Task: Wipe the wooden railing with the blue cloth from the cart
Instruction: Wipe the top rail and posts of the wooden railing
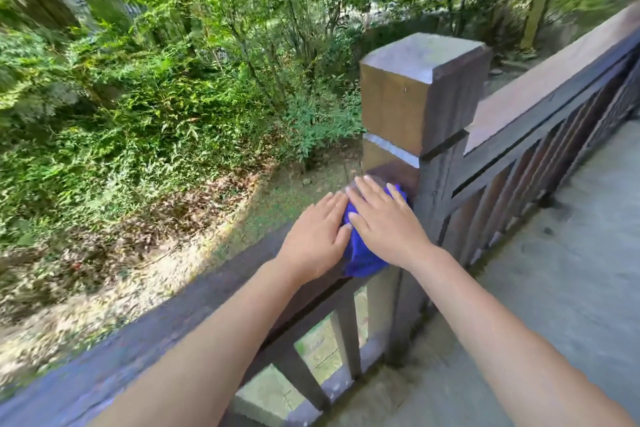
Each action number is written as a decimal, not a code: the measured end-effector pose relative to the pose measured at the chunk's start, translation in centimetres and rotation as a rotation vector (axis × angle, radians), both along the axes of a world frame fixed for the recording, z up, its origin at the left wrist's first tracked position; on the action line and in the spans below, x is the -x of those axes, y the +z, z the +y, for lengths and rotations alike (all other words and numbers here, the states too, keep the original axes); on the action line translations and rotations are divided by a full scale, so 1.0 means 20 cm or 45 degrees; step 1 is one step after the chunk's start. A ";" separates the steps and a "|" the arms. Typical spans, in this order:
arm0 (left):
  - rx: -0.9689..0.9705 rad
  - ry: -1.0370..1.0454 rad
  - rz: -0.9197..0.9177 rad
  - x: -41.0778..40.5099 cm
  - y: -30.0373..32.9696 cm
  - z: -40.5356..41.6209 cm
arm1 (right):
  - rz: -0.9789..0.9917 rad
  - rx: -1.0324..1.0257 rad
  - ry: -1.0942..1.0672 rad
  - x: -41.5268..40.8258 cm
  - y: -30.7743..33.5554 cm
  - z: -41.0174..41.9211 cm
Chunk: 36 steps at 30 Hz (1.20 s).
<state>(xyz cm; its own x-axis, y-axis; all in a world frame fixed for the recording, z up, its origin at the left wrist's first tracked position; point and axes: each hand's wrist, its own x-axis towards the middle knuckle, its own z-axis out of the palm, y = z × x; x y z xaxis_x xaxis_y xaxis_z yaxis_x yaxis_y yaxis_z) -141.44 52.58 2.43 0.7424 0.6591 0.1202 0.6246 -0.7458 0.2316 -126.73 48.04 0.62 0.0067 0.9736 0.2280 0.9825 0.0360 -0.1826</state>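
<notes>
A dark wooden railing (145,329) runs from the lower left up to a square corner post (420,90). On the rail's top, right beside the post, lies a blue cloth (360,256). My right hand (386,222) presses flat on the cloth, fingers spread and pointing toward the post. Next to it, my left hand (317,236) also lies flat, palm down, with its fingertips on the cloth's left edge. Most of the cloth is hidden under the hands.
A second stretch of railing (554,80) with vertical slats runs from the post to the upper right. A concrete floor (554,288) lies on my side. Beyond the rail are bushes, dry leaves and bare ground. No cart is in view.
</notes>
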 end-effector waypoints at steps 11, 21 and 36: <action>-0.102 0.538 0.119 0.19 -0.01 -0.14 | -0.094 0.184 0.478 0.20 0.09 0.22; -0.133 0.624 0.009 0.10 0.01 -0.26 | -0.147 0.172 0.541 0.04 0.05 0.15; -0.123 0.882 0.094 0.68 -0.04 -0.40 | 0.022 0.261 0.761 0.69 0.06 0.09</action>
